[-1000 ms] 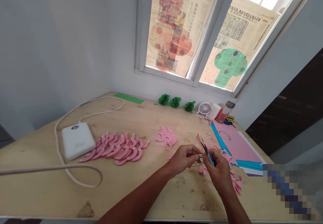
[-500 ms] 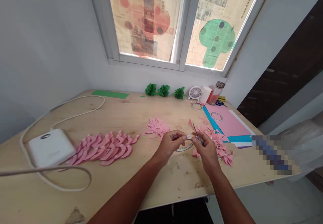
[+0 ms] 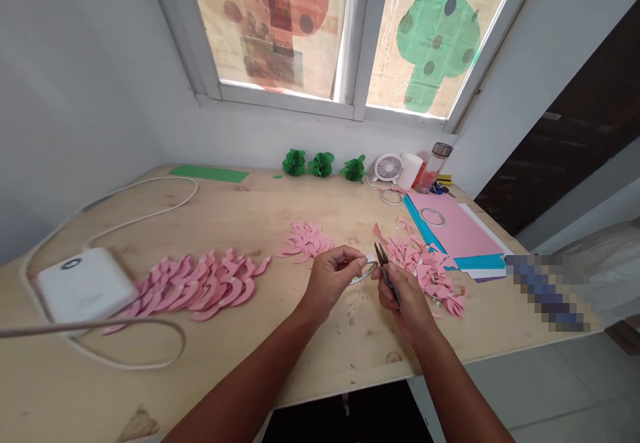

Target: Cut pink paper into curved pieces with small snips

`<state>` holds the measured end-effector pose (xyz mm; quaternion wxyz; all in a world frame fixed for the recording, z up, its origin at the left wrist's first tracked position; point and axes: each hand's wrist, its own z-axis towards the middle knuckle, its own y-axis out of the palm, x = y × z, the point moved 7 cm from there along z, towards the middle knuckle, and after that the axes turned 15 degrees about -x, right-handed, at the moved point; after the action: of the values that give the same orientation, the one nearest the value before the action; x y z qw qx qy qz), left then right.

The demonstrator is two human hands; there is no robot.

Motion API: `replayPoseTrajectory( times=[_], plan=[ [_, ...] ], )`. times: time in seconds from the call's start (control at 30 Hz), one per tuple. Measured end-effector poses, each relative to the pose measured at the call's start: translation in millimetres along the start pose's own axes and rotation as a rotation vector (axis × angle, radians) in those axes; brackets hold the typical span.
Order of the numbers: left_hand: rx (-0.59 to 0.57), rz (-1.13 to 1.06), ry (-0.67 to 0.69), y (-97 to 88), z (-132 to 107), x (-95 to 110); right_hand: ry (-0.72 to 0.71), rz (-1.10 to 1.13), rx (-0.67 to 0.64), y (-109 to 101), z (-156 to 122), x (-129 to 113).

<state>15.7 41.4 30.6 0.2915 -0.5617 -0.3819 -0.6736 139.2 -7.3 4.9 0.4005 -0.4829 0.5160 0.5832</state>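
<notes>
Blades of the small scissors (image 3: pixel 384 266) have parted since the earlier frame, and the hands now stand a little further apart. The scissors point up beside a thin paper ring (image 3: pixel 367 272), which sits just off their tips. The left hand (image 3: pixel 333 280) has its grip closed on that ring, pinching it between thumb and fingers above the desk (image 3: pixel 350 356). The right hand (image 3: pixel 407 303) grips the scissors shut around their blue handle. Just right of the hands lies a heap of pink paper scraps (image 3: pixel 425 270); a smaller pink pile (image 3: pixel 305 242) sits to the left, with a long row of curved pink strips (image 3: pixel 200 288) beyond it. Further right lies a pink sheet (image 3: pixel 455 226) carrying a second ring (image 3: pixel 433 216).
</notes>
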Motion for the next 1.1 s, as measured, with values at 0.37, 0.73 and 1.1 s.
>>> replayPoseTrajectory(
  times=[0.37, 0.73, 1.1],
  plan=[
    [0.003, -0.043, 0.018, -0.8, -1, 4, -0.083, -0.513, 0.072, 5, -4, -18],
    [-0.017, -0.035, 0.019, -3.7, 1, 0, -0.133, -0.64, 0.097, 7, -5, -25],
    [-0.014, -0.06, 0.014, -5.1, 1, -3, -0.117, -0.671, 0.126, 7, -6, -28]
  ],
)
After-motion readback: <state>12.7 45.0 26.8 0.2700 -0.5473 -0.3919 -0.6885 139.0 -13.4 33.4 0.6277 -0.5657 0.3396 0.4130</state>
